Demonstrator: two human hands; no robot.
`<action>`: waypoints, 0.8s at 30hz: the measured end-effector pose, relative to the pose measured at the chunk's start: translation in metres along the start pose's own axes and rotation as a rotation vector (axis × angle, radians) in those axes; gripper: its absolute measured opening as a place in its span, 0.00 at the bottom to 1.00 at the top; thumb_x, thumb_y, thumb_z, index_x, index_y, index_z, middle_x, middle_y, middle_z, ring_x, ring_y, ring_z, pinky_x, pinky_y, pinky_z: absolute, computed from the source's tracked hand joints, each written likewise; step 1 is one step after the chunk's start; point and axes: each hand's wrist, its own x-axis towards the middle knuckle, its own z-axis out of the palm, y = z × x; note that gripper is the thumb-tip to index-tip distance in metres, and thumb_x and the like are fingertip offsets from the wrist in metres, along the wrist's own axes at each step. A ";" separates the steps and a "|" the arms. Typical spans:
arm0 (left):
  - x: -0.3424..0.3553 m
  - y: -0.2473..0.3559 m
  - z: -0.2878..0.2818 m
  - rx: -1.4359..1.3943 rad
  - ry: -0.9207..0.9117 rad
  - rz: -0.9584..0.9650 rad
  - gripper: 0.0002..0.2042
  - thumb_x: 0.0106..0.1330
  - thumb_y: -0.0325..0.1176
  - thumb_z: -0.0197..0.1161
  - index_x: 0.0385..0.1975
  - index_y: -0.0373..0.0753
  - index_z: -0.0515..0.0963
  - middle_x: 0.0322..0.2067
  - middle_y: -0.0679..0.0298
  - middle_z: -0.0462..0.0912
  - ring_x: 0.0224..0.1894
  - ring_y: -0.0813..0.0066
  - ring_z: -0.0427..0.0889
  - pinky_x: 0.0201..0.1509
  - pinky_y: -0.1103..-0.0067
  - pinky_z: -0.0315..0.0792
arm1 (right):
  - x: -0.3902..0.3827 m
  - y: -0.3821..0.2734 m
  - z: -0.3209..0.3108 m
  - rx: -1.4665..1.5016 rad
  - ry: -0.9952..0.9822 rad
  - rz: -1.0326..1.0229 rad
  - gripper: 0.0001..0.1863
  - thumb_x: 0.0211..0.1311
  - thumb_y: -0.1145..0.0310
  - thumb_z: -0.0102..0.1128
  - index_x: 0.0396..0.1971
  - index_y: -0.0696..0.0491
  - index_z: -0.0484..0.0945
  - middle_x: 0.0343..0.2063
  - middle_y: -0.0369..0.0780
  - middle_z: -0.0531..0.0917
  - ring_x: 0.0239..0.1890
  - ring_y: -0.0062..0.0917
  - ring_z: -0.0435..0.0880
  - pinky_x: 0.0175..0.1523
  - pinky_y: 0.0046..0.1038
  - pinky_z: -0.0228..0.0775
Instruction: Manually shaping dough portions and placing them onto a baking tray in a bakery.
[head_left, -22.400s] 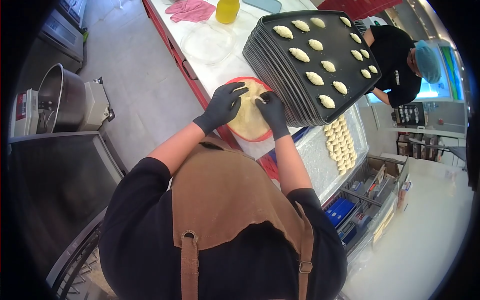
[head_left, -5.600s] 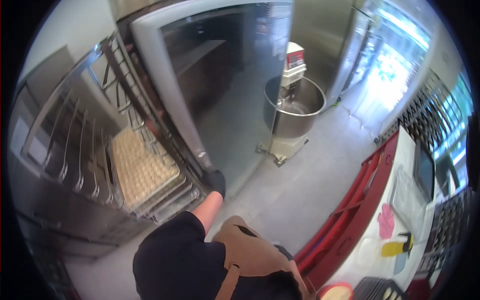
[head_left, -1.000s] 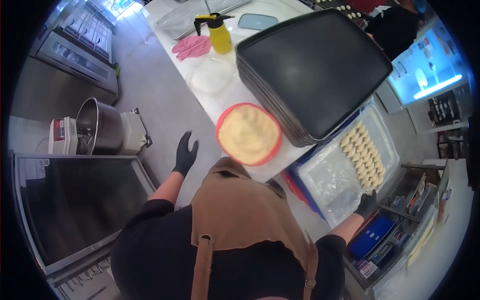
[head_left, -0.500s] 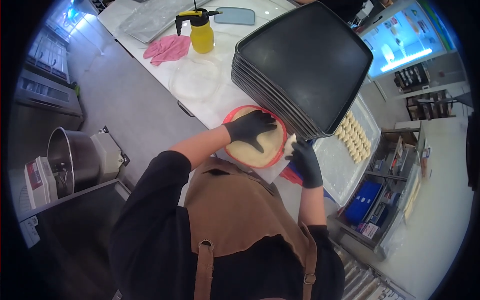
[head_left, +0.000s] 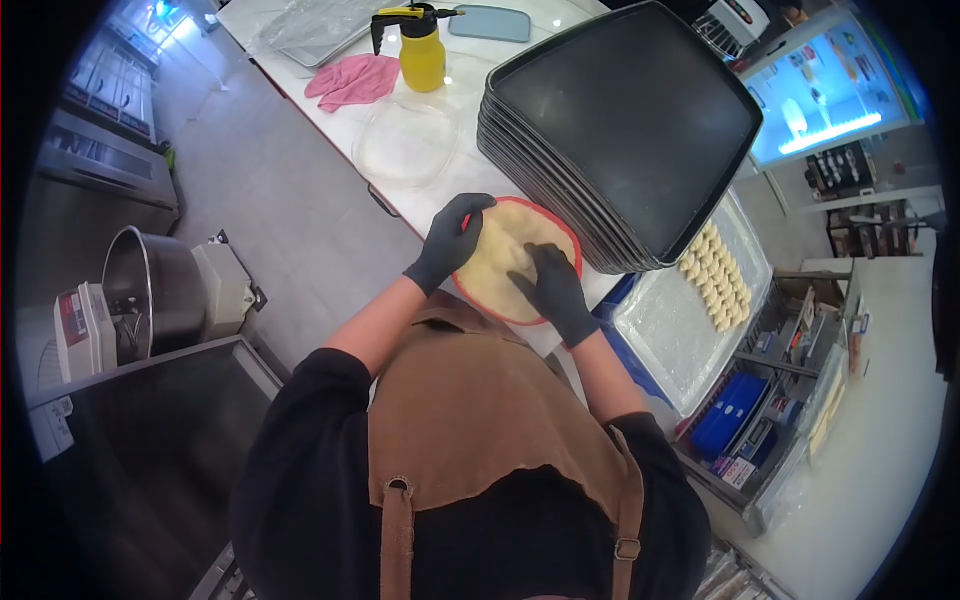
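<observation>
A red bowl (head_left: 468, 296) full of pale dough (head_left: 505, 250) sits at the near edge of the white counter (head_left: 400, 190). My left hand (head_left: 450, 240), in a black glove, rests on the bowl's left rim and the dough, fingers curled over it. My right hand (head_left: 553, 290), also gloved, lies flat on the dough's right side, pressing into it. A stack of black baking trays (head_left: 625, 120) stands just behind the bowl, its top tray bare.
A yellow spray bottle (head_left: 422, 55), a pink cloth (head_left: 355, 80) and a clear round lid (head_left: 405, 140) lie further back. Right of the bowl a plastic-covered tray (head_left: 670, 330) holds several small dough pieces (head_left: 712, 275). A metal mixer bowl (head_left: 150, 290) stands on the floor left.
Over the last second both hands came in from my sides onto the dough in the red bowl; since half a second ago the right hand moved from the bowl's rim onto the dough.
</observation>
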 end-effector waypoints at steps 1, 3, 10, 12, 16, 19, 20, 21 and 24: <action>-0.002 0.002 -0.003 0.019 0.018 0.014 0.13 0.70 0.22 0.55 0.52 0.34 0.81 0.51 0.55 0.85 0.58 0.62 0.81 0.67 0.71 0.71 | -0.004 -0.006 -0.001 -0.058 -0.016 -0.084 0.23 0.63 0.60 0.68 0.53 0.58 0.79 0.43 0.48 0.84 0.45 0.45 0.83 0.50 0.42 0.76; -0.013 0.008 -0.003 0.058 0.070 0.045 0.13 0.72 0.22 0.55 0.53 0.34 0.80 0.52 0.56 0.85 0.58 0.65 0.81 0.66 0.73 0.71 | -0.012 -0.008 -0.006 -0.051 -0.032 -0.119 0.22 0.63 0.61 0.67 0.53 0.57 0.79 0.42 0.47 0.83 0.46 0.44 0.82 0.50 0.42 0.75; -0.040 0.000 0.035 0.137 0.018 0.110 0.14 0.73 0.26 0.58 0.56 0.36 0.80 0.48 0.59 0.86 0.55 0.66 0.83 0.62 0.72 0.75 | -0.028 -0.005 0.000 -0.060 -0.081 -0.181 0.12 0.63 0.68 0.64 0.45 0.55 0.84 0.37 0.47 0.84 0.41 0.43 0.82 0.46 0.43 0.75; -0.028 0.012 0.031 0.131 -0.001 0.091 0.13 0.73 0.26 0.58 0.55 0.38 0.81 0.47 0.57 0.86 0.52 0.65 0.85 0.59 0.71 0.76 | -0.021 -0.009 -0.003 -0.086 -0.061 -0.190 0.12 0.63 0.68 0.64 0.45 0.54 0.85 0.36 0.46 0.84 0.40 0.42 0.82 0.46 0.43 0.75; -0.032 -0.007 0.031 0.016 -0.022 -0.074 0.14 0.75 0.27 0.58 0.57 0.36 0.81 0.37 0.63 0.85 0.39 0.78 0.83 0.49 0.76 0.77 | -0.038 0.015 0.005 -0.158 0.032 -0.198 0.11 0.63 0.67 0.65 0.43 0.53 0.85 0.32 0.45 0.83 0.38 0.41 0.82 0.45 0.43 0.74; -0.015 0.029 0.024 0.047 0.047 -0.206 0.13 0.77 0.30 0.56 0.55 0.35 0.81 0.30 0.66 0.84 0.34 0.79 0.80 0.46 0.77 0.76 | -0.029 0.002 -0.002 -0.139 0.026 -0.213 0.12 0.63 0.66 0.65 0.44 0.54 0.84 0.31 0.43 0.82 0.37 0.40 0.81 0.43 0.42 0.73; -0.011 0.027 0.019 0.131 0.064 -0.135 0.12 0.78 0.31 0.56 0.55 0.35 0.81 0.29 0.66 0.84 0.34 0.78 0.81 0.45 0.77 0.76 | -0.025 -0.004 0.000 -0.134 0.036 -0.270 0.13 0.63 0.66 0.65 0.45 0.54 0.83 0.31 0.42 0.82 0.36 0.40 0.81 0.42 0.42 0.73; -0.008 0.026 0.017 0.116 0.037 -0.148 0.12 0.78 0.31 0.56 0.55 0.35 0.81 0.29 0.66 0.84 0.34 0.78 0.81 0.45 0.77 0.76 | -0.022 -0.001 0.001 -0.142 0.028 -0.239 0.13 0.63 0.66 0.65 0.45 0.54 0.83 0.31 0.42 0.82 0.36 0.40 0.81 0.42 0.42 0.73; -0.004 0.022 0.012 0.133 -0.036 -0.111 0.11 0.78 0.31 0.57 0.53 0.35 0.82 0.33 0.62 0.86 0.38 0.75 0.84 0.48 0.76 0.77 | -0.022 0.000 0.003 -0.161 -0.013 -0.152 0.13 0.62 0.64 0.66 0.44 0.53 0.84 0.31 0.41 0.81 0.37 0.37 0.81 0.43 0.40 0.72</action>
